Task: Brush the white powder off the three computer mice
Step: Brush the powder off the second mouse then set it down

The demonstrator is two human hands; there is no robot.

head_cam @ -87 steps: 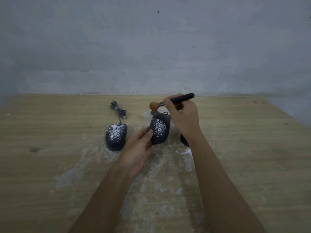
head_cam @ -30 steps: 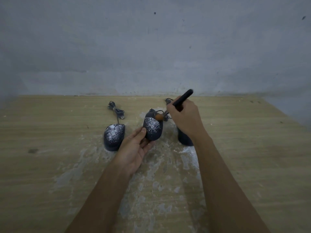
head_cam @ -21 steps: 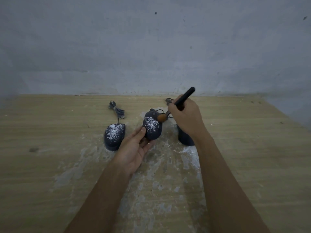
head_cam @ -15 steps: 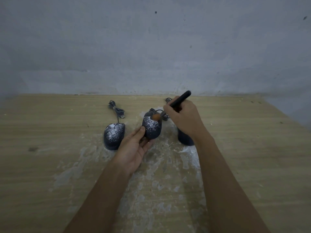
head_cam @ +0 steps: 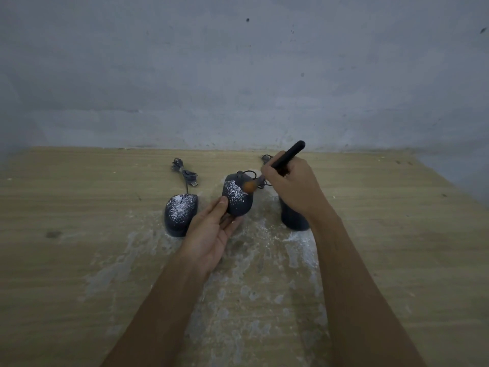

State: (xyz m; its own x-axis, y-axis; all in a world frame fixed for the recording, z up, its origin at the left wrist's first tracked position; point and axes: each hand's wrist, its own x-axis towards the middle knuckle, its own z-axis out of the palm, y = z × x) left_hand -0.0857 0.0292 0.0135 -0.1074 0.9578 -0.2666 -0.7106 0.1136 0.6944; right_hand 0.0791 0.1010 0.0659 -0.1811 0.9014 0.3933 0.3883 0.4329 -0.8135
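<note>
Well inside the table [head_cam: 79, 260] edges, brush [head_cam: 289, 154] tip against middle mouse [head_cam: 238, 201].

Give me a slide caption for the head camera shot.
Left hand holds the powdered middle mouse while the right hand holds a brush against it.

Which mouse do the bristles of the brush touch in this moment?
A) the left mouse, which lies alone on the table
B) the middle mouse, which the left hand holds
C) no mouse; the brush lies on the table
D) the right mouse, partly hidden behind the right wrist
B: the orange bristles of the brush, gripped by the right hand, meet the powdered top of the middle mouse, which the left hand holds.
</note>
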